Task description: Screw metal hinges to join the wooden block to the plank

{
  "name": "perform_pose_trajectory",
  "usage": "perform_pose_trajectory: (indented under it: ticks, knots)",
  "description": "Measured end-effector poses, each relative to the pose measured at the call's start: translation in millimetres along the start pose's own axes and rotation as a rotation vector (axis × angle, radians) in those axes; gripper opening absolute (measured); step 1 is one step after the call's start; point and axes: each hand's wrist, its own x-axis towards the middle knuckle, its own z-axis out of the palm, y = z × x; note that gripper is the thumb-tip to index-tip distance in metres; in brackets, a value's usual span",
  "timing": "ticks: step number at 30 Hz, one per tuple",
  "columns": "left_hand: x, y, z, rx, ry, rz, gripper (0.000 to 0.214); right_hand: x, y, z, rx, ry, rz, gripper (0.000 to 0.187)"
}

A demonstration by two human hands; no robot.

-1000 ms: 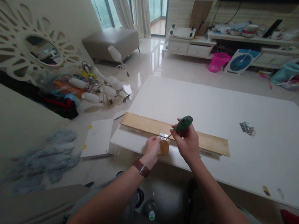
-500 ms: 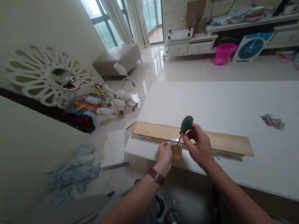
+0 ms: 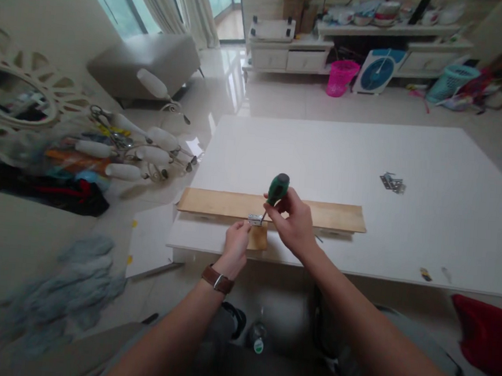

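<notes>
A green-handled screwdriver (image 3: 279,188) is gripped in my right hand (image 3: 294,221), its shaft slanting down to the right end of a small metal hinge (image 3: 255,218). The hinge lies where a long wooden board (image 3: 335,216) meets a small wooden block (image 3: 257,238). My left hand (image 3: 236,243), a brown watch strap on its wrist, is closed in a pinch at the hinge's lower left edge beside the block. Whether its fingertips hold a screw or the hinge itself is too small to make out. Board and block rest near the front edge of a white table.
Loose metal hinges (image 3: 393,183) lie on the right half of the white tabletop (image 3: 314,152). A small yellow-and-black item (image 3: 425,275) sits by the front edge. A lamp with white shades (image 3: 153,155) stands left on the floor; a clear bottle (image 3: 257,334) is below me.
My view has swung to the right, so everything appears shifted left. Both hands stay at the hinge, with the screwdriver still held upright at a slant.
</notes>
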Motion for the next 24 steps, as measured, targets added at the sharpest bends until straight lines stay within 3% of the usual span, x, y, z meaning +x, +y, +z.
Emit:
perform_pose_trajectory:
  ticks: [6, 13, 24]
  knots:
    - [0.4, -1.3, -1.0, 0.015, -0.006, 0.011, 0.027, -0.8, -0.9, -1.6, 0.060, -0.045, -0.036, 0.021]
    - [-1.1, -2.0, 3.2, -0.072, -0.011, -0.030, 0.026, -3.3, 3.9, -1.4, -0.043, 0.019, -0.084, 0.018]
    - [-0.6, -5.1, 5.3, -0.057, 0.007, -0.043, 0.017, -4.2, -0.4, 2.0, -0.031, -0.006, -0.034, 0.018]
